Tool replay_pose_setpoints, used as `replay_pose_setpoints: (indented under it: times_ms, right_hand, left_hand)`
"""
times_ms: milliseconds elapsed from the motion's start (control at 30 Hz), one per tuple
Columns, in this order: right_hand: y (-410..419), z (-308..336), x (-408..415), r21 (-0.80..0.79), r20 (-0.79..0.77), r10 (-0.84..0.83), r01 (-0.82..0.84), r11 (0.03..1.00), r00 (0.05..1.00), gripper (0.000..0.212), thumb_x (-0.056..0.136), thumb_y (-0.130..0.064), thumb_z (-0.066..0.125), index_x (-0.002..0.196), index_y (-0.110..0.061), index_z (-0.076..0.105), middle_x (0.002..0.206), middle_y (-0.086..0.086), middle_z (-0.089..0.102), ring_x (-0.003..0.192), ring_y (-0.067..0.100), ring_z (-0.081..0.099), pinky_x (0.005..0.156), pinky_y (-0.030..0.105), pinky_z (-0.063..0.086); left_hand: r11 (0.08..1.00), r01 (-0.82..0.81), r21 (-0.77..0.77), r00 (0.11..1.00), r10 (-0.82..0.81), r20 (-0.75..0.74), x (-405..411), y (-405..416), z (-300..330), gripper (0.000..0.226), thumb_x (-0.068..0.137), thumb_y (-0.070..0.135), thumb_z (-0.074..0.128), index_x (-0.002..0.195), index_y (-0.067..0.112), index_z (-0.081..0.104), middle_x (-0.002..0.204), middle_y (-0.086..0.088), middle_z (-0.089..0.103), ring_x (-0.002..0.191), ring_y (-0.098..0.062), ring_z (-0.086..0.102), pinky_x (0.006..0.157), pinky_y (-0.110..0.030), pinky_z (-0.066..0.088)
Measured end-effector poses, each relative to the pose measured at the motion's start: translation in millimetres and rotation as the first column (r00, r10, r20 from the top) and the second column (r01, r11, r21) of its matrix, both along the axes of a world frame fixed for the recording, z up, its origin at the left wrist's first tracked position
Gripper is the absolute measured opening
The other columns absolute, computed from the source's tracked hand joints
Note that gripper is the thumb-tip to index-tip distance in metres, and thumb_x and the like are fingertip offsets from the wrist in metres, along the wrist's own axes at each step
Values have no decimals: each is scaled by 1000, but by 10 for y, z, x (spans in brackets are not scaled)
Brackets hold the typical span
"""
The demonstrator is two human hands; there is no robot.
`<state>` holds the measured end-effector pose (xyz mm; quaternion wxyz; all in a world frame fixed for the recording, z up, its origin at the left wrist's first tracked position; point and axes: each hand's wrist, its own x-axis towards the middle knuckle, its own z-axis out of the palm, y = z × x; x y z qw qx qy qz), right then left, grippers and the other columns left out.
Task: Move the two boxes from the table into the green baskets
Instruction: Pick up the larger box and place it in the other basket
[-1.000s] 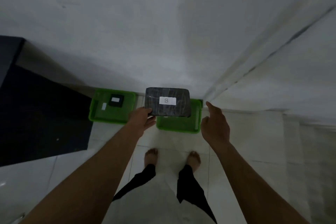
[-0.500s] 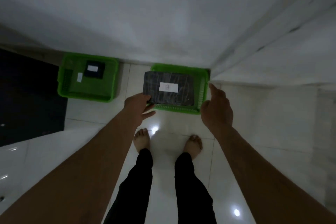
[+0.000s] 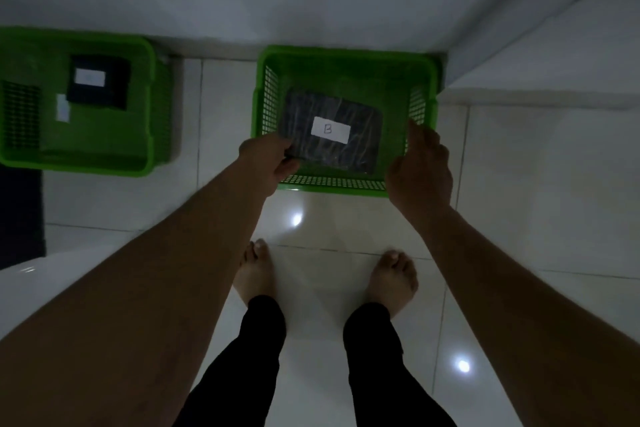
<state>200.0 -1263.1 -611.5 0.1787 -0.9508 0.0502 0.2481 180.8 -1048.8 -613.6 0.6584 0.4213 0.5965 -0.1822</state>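
Fingers of the left hand [image 3: 270, 158] pinch the near left corner of the dark box [image 3: 332, 132], the one with a white label marked B on its top. This box is inside the right green basket [image 3: 346, 57], low between the mesh walls; whether it already touches the bottom cannot be told. The right hand [image 3: 420, 170] is just beside the basket's near right corner, holding nothing, with its fingers loosely bent and one finger pointing up along the mesh wall. The left green basket [image 3: 145, 107] stands on the white tiled floor [image 3: 519, 184] against the wall, apart from the right one, and a second dark box [image 3: 98, 81] with a white label lies in it. Two bare feet stand on the floor near the right basket.
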Motion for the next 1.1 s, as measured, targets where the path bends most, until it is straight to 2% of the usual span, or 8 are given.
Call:
replay_pose_setpoints:
  times_ms: [100, 233, 300, 500, 633, 833, 967, 1100]
  right_hand:
    - [25, -343, 165, -43, 23, -20, 21, 999, 1000, 68, 91, -14, 46, 154, -24, 24, 158, 7, 27, 135, 35, 34, 96, 49, 45]
    - [49, -666, 317, -100, 88, -63, 72, 992, 994, 69, 92, -16, 46, 156, -24, 21, 163, 8, 20, 140, 36, 28, 99, 50, 42]
    - [62, -754, 322, -157, 122, -60, 78, 984, 991, 69, 91, -20, 46, 155, -24, 21, 162, 9, 21, 140, 37, 27, 98, 50, 40]
    - [115, -897, 181, -241, 169, -28, 69, 968, 985, 70, 87, -25, 48, 154, -23, 26, 159, 10, 29, 143, 35, 25, 101, 50, 33]
    - [132, -924, 160, -249, 146, -28, 64, 966, 989, 70, 87, -27, 48, 154, -24, 27, 158, 9, 30, 146, 35, 20, 106, 52, 30]
    - [155, -978, 126, -257, 146, -27, 64, 964, 989, 70, 86, -27, 49, 152, -26, 27, 157, 6, 32, 148, 34, 16, 109, 52, 28]
    - [152, -994, 105, -263, 144, -11, 49, 964, 989, 71, 86, -27, 50, 153, -26, 26, 158, 6, 31, 149, 34, 13, 112, 52, 25]
    - [148, -982, 85, -275, 136, 10, 29, 961, 991, 71, 86, -30, 50, 153, -26, 26, 158, 5, 32, 149, 34, 12, 113, 52, 25]
  left_hand:
    - [999, 11, 32, 1000, -11, 14, 162, -42, -310, 26, 90, 2, 64, 116, -1, 60, 97, -12, 62, 90, -22, 62, 72, -29, 60]
    - [998, 13, 63, 1000, -13, 2, 343, -62, -639, 2, 92, 3, 61, 92, 4, 60, 95, -11, 63, 85, -20, 62, 78, -30, 59]
    - [992, 67, 105, 998, -65, -22, 412, -53, -785, 7, 92, 4, 60, 87, 8, 58, 93, -9, 63, 81, -18, 62, 78, -29, 59]
    - [983, 143, 118, 990, -144, -2, 559, -55, -1030, 11, 94, 8, 58, 105, 7, 57, 91, -5, 62, 80, -15, 62, 70, -26, 58]
    - [969, 149, 197, 989, -145, -32, 617, -104, -1125, 13, 93, 10, 61, 81, 10, 54, 88, -7, 61, 76, -16, 62, 75, -32, 60]
    - [965, 103, 242, 995, -102, -16, 613, -159, -1188, 24, 93, 15, 60, 71, 20, 51, 81, 2, 58, 70, -9, 60, 77, -27, 59]
    - [985, 55, 163, 998, -52, -22, 653, -169, -1221, 9, 96, 10, 56, 94, 3, 61, 104, -12, 58, 80, -16, 59, 89, -33, 53]
    - [978, 120, 172, 992, -123, 9, 566, -197, -1161, 36, 95, 13, 59, 130, 9, 53, 91, 1, 54, 71, -10, 55, 64, -24, 58]
